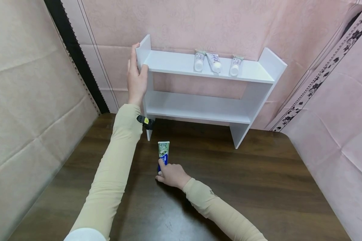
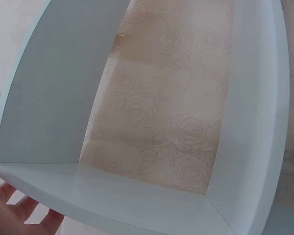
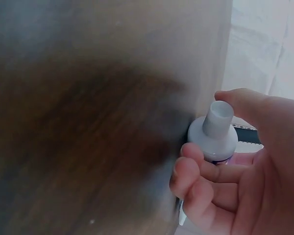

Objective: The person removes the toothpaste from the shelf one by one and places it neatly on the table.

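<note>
A white two-tier shelf (image 1: 199,112) stands at the back of the table. My left hand (image 1: 137,78) grips the upper edge of its left side panel, the thumb on the near side; fingertips (image 2: 51,221) show under the panel's rim in the left wrist view. My right hand (image 1: 172,174) holds a blue and green toothpaste tube (image 1: 163,150) by its lower part, low over the table in front of the shelf's left leg. The tube's white cap (image 3: 213,132) points out between thumb and curled fingers in the right wrist view.
On the top shelf lie three white tubes, a left one (image 1: 199,61), a middle one (image 1: 214,63) and a right one (image 1: 236,65), caps to the front. The brown table (image 1: 259,180) is bordered by pale patterned cloth (image 1: 33,83) on the sides and back.
</note>
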The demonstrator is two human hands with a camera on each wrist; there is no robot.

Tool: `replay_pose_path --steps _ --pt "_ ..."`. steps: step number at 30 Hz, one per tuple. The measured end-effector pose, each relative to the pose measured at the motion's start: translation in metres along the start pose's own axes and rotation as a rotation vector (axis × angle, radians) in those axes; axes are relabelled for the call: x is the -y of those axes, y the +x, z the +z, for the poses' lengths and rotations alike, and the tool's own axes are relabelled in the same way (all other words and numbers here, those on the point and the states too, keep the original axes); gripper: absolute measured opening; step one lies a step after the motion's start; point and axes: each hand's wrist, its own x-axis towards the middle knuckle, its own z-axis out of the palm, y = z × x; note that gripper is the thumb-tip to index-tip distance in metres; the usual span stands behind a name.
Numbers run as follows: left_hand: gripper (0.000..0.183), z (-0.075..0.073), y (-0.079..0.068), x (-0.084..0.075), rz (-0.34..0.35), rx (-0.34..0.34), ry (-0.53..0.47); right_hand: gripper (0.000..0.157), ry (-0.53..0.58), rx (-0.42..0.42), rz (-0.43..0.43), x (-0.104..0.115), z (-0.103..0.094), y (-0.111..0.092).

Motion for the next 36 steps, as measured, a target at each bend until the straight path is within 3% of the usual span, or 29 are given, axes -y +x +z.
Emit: replay_pose_path --steps 6,9,14,22,30,33,36 --pt "0.062 0.000 0.001 0.001 0.004 0.012 -0.005 0.060 0.066 0.036 0.007 -0.006 -0.003 -0.001" --pt "0.062 0.000 0.001 0.000 0.003 0.022 -0.016 0.056 0.087 -0.002 -0.010 -0.013 -0.012 -0.003" --pt "0.063 0.000 0.000 0.001 -0.008 0.032 -0.032 0.051 0.055 -0.217 -0.035 -0.028 -0.044 -0.004" --pt "0.063 -0.001 0.000 0.003 -0.010 0.024 -0.028 0.051 0.002 -0.567 0.021 -0.047 -0.132 -0.014" --pt "0.062 -0.001 0.001 0.003 -0.010 0.021 -0.013 0.039 0.041 -0.937 -0.039 -0.062 -0.209 -0.027" --pt "0.062 -0.001 0.001 0.003 -0.007 0.017 -0.007 0.037 0.043 -1.012 -0.010 -0.065 -0.231 -0.030" --pt "0.062 -0.002 0.002 0.003 -0.003 0.011 0.000 0.039 0.043 -1.030 0.025 -0.069 -0.246 -0.033"
